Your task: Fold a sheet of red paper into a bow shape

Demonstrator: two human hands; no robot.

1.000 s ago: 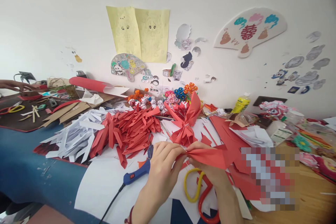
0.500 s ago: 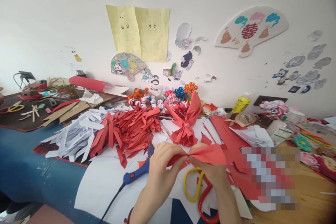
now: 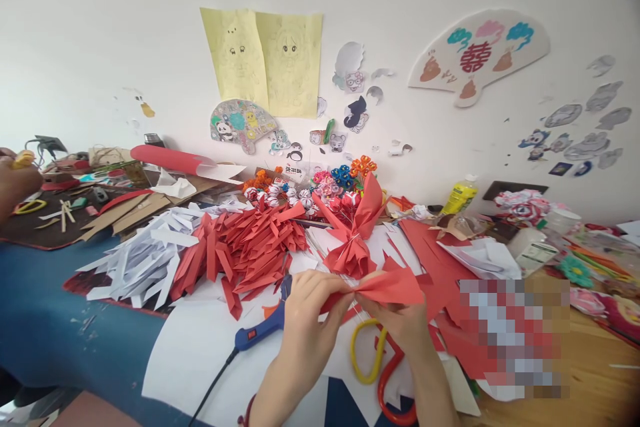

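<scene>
Between both hands is a piece of red paper (image 3: 393,285), pinched narrow at its middle and flaring out to the right. My left hand (image 3: 317,303) is closed, its thumb and fingers pressing the pinched part. My right hand (image 3: 400,320) is closed too, holding the paper from below and behind, with some fingers hidden. Just beyond the hands lies a red paper bow (image 3: 354,250) with gathered folds. Under my right hand rest scissors with one yellow handle loop (image 3: 369,353) and one red loop. A blue glue gun (image 3: 260,333) lies left of my left hand.
Heaps of folded white paper strips (image 3: 150,257) and red paper strips (image 3: 260,240) lie at left. Red sheets (image 3: 440,267) and a yellow bottle (image 3: 459,195) are at right. Pipe-cleaner flowers (image 3: 345,177) stand at the back. Another person's hand (image 3: 17,180) is at far left.
The red paper's right end has shifted slightly left and tilted upward, with my right hand moving along. Another person's hand has come in at the far left, holding something yellow.
</scene>
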